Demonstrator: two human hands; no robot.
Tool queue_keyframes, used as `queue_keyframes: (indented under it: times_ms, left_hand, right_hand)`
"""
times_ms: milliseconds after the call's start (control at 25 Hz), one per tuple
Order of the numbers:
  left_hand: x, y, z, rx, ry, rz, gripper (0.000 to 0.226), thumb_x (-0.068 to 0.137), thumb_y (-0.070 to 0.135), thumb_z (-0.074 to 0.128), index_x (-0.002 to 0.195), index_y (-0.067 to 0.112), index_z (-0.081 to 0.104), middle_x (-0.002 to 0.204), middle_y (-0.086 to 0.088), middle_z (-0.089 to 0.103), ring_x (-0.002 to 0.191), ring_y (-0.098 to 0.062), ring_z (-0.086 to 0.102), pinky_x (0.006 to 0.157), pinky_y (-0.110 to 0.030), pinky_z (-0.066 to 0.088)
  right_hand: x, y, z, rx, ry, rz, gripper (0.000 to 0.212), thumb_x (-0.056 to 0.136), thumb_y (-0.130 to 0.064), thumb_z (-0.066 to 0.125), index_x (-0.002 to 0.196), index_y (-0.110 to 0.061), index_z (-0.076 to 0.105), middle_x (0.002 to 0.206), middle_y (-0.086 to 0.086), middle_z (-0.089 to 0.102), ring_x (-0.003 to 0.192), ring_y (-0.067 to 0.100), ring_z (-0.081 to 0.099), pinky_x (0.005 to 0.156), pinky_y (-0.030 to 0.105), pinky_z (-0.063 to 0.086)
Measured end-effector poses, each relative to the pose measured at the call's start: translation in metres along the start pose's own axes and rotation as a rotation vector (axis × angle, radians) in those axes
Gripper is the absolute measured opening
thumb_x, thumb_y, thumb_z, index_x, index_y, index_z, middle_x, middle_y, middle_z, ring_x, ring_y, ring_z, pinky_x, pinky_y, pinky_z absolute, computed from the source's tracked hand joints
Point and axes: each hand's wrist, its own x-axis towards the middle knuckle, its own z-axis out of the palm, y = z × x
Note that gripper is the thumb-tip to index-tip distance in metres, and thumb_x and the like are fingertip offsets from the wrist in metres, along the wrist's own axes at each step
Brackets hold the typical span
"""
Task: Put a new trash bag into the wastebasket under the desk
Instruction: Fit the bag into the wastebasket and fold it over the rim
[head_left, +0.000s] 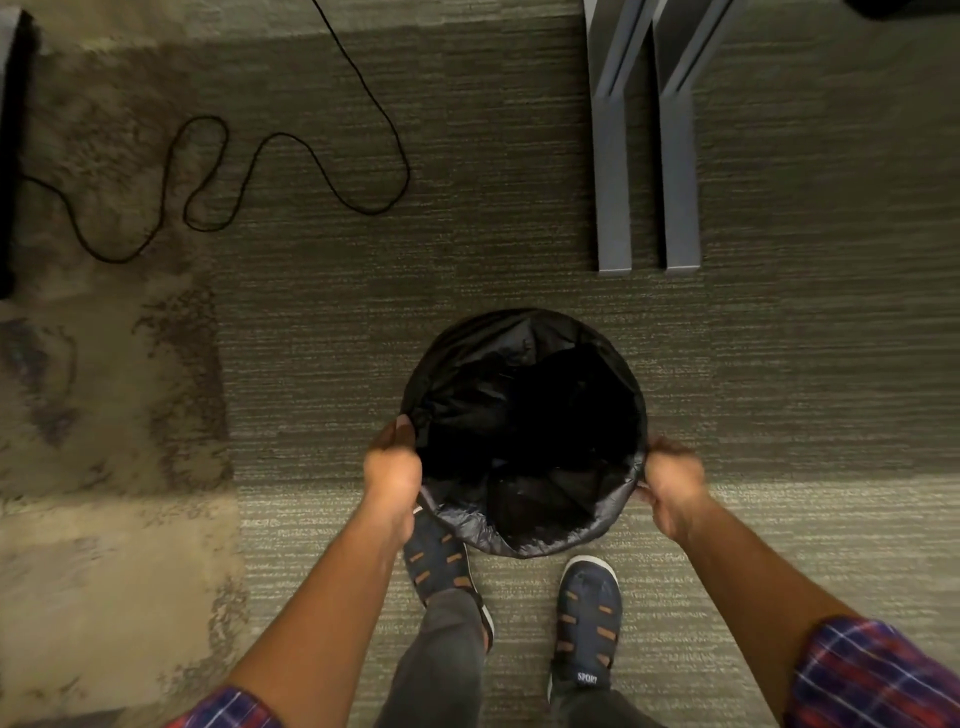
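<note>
A round wastebasket (540, 540) stands on the carpet in front of my feet, seen from straight above. A black trash bag (483, 364) lines it, its mouth folded out over the rim all the way round and its inside dark and crumpled. My left hand (392, 467) grips the bag's edge at the left side of the rim. My right hand (670, 480) grips the bag's edge at the right side of the rim. The basket's own wall is almost wholly hidden by the bag.
Two grey metal desk legs (644, 171) lie on the carpet beyond the basket to the right. A black cable (291, 137) snakes over the floor at upper left, toward a dark object (10, 156) at the left edge. My two shoes (587, 613) are just behind the basket.
</note>
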Motion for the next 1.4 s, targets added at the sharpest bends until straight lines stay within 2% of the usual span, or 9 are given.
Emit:
queue_keyframes:
  times_ms: [160, 280, 720, 840, 960, 1040, 1160, 1280, 1400]
  left_hand:
    - [0.0, 0.008, -0.002, 0.357, 0.15, 0.335, 0.042, 0.113, 0.031, 0.052, 0.145, 0.007, 0.062, 0.14, -0.021, 0.071, 0.127, -0.041, 0.068, 0.1, -0.035, 0.053]
    - [0.005, 0.025, 0.009, 0.554, 0.125, 0.604, 0.039, 0.114, 0.029, 0.049, 0.142, 0.006, 0.063, 0.133, -0.015, 0.072, 0.126, -0.037, 0.067, 0.097, -0.027, 0.045]
    - [0.028, 0.069, 0.026, 0.476, -0.213, 0.3, 0.048, 0.114, 0.031, 0.042, 0.096, -0.003, 0.071, 0.101, -0.03, 0.075, 0.087, -0.032, 0.068, 0.074, -0.038, 0.044]
    - [0.021, 0.071, 0.021, 0.706, -0.086, 0.569, 0.035, 0.113, 0.03, 0.044, 0.112, 0.006, 0.07, 0.118, -0.022, 0.072, 0.115, -0.04, 0.067, 0.09, -0.042, 0.047]
    - [-0.007, 0.054, 0.013, 0.912, 0.137, 1.054, 0.025, 0.104, 0.026, 0.05, 0.114, 0.014, 0.069, 0.116, -0.015, 0.071, 0.109, -0.038, 0.063, 0.092, -0.05, 0.05]
    - [-0.024, 0.034, 0.026, 1.254, -0.152, 1.19, 0.026, 0.095, 0.022, 0.05, 0.109, 0.015, 0.071, 0.109, -0.013, 0.073, 0.099, -0.037, 0.067, 0.087, -0.048, 0.053]
    - [-0.019, -0.002, 0.046, 1.753, -0.5, 1.004, 0.058, 0.101, 0.033, 0.058, 0.154, 0.01, 0.051, 0.161, -0.023, 0.049, 0.149, -0.044, 0.044, 0.127, -0.054, 0.031]
    - [0.011, -0.01, 0.048, 2.033, -0.464, 0.802, 0.09, 0.104, 0.057, 0.053, 0.173, 0.011, 0.018, 0.182, -0.024, -0.001, 0.168, -0.045, -0.006, 0.135, -0.06, -0.006]
    - [0.031, -0.009, 0.04, 2.189, -0.398, 0.673, 0.097, 0.103, 0.066, 0.045, 0.173, 0.009, 0.008, 0.181, -0.027, -0.01, 0.166, -0.048, -0.016, 0.134, -0.059, -0.013]
  right_hand:
    - [-0.005, -0.045, -0.005, -0.259, 0.19, -0.571, 0.03, 0.105, -0.022, 0.056, 0.129, -0.008, 0.067, 0.114, 0.003, 0.067, 0.107, 0.027, 0.068, 0.085, 0.03, 0.047]
    - [-0.004, -0.095, 0.016, -0.438, -0.026, -0.957, 0.038, 0.106, -0.04, 0.048, 0.129, -0.017, 0.068, 0.12, -0.006, 0.064, 0.105, 0.009, 0.061, 0.086, 0.019, 0.045]
    - [0.015, -0.124, 0.046, -0.823, -0.42, -0.692, 0.039, 0.11, -0.034, 0.047, 0.128, -0.003, 0.065, 0.119, 0.018, 0.071, 0.117, 0.039, 0.066, 0.093, 0.035, 0.047]
    - [-0.007, -0.12, 0.038, -0.887, -0.119, -0.986, 0.045, 0.107, -0.032, 0.055, 0.142, -0.004, 0.055, 0.139, 0.021, 0.062, 0.13, 0.037, 0.058, 0.109, 0.048, 0.047]
    - [-0.037, -0.103, 0.044, -0.783, -0.081, -1.303, 0.022, 0.092, -0.017, 0.05, 0.109, -0.015, 0.065, 0.105, 0.004, 0.067, 0.099, 0.023, 0.062, 0.086, 0.032, 0.047]
    - [-0.047, -0.093, 0.071, -0.919, -0.409, -1.052, 0.022, 0.092, -0.018, 0.046, 0.097, -0.019, 0.067, 0.095, -0.002, 0.071, 0.094, 0.022, 0.068, 0.082, 0.03, 0.049]
    - [-0.024, -0.067, 0.116, -1.137, -0.698, -0.656, 0.032, 0.096, -0.005, 0.049, 0.112, -0.008, 0.076, 0.12, 0.012, 0.077, 0.118, 0.029, 0.069, 0.103, 0.036, 0.051]
    - [0.015, -0.065, 0.142, -1.118, -0.627, -0.483, 0.036, 0.1, -0.002, 0.054, 0.134, 0.004, 0.067, 0.144, 0.023, 0.064, 0.138, 0.037, 0.056, 0.117, 0.041, 0.041]
    - [0.046, -0.074, 0.148, -1.049, -0.526, -0.37, 0.042, 0.101, -0.005, 0.059, 0.143, 0.002, 0.06, 0.156, 0.021, 0.055, 0.145, 0.037, 0.049, 0.119, 0.037, 0.036]
